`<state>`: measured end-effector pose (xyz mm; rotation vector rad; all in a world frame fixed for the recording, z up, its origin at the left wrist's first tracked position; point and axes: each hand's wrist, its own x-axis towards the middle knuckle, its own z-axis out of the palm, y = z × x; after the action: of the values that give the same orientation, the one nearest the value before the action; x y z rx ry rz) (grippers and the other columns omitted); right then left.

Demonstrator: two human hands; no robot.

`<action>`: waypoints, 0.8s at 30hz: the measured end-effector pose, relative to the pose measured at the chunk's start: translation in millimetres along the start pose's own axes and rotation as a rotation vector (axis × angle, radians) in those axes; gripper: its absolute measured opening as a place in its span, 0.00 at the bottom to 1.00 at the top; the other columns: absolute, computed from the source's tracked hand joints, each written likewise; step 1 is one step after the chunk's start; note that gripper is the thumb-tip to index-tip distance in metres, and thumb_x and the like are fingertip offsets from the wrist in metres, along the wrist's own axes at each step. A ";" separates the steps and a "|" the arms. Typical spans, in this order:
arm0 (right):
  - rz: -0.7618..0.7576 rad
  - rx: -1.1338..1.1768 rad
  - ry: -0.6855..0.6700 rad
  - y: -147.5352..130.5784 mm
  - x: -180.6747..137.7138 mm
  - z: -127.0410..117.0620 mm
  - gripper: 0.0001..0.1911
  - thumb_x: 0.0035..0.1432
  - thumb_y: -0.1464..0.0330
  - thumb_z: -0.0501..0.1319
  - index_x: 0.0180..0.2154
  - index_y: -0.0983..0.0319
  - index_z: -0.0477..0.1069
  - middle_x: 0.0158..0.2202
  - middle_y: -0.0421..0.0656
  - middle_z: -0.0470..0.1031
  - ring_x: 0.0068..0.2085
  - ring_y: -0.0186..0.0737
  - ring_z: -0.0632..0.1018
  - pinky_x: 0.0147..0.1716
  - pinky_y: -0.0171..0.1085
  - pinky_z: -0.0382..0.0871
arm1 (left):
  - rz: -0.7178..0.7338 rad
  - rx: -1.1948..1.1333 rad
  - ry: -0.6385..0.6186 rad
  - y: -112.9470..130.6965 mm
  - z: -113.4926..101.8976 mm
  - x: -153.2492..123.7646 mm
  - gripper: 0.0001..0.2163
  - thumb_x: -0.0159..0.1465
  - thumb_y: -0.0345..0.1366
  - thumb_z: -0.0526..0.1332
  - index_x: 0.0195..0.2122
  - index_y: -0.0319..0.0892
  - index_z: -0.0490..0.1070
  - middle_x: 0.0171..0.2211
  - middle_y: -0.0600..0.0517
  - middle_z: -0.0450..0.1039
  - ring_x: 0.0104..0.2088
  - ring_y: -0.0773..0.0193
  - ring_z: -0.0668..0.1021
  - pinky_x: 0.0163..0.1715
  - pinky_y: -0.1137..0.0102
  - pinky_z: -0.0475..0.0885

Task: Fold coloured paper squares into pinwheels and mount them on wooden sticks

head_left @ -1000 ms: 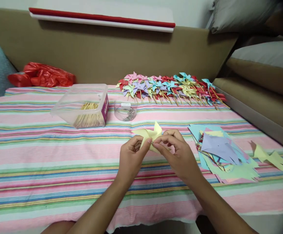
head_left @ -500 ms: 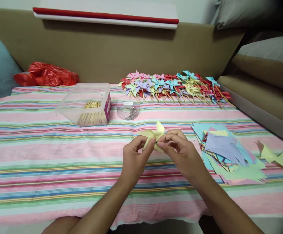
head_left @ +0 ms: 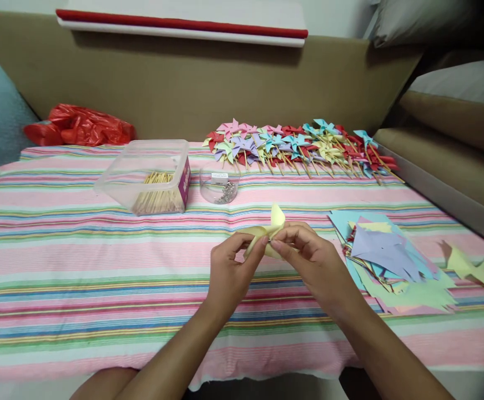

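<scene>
A pale yellow paper pinwheel (head_left: 278, 215) with folded, curled blades is held up over the striped cloth, between both hands. My left hand (head_left: 234, 266) pinches its left side, thumb in front near the centre. From the other side, my right hand (head_left: 311, 253) is closed with thumb and forefinger tips at the pinwheel's centre. A tiny dark glint shows between the fingertips, perhaps a pin; it is too small to make out. The right hand's other fingers are curled, and the paper behind them is partly hidden.
On the striped cloth (head_left: 100, 261) stand a clear tub (head_left: 142, 166) of wooden sticks and a round clear container (head_left: 208, 191) with small metal pieces. Finished pinwheels (head_left: 296, 143) lie at the back. Cut paper sheets (head_left: 381, 250) and a yellow cut-out (head_left: 470, 271) lie right; a red bag (head_left: 92, 126) back left.
The pinwheel has tilted slightly, and its upper blade has shifted a little up and to the right. Both hands keep their hold, fingertips still together at the centre.
</scene>
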<state>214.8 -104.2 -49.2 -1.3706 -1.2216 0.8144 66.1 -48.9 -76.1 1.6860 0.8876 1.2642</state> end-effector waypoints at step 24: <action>0.077 0.323 0.135 1.9 -0.1 11.7 0.30 0.55 0.62 0.71 0.53 0.52 0.57 0.39 0.41 0.81 0.41 0.42 0.82 0.42 0.41 0.77 | 0.004 -0.051 -0.085 -3.7 1.1 0.5 0.07 0.67 0.38 0.64 0.41 0.45 0.80 0.38 0.50 0.82 0.38 0.60 0.80 0.39 0.69 0.72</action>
<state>204.2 -101.0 -53.2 -1.1913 -0.8937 0.9140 67.1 -47.1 -79.4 1.6891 0.7958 1.1986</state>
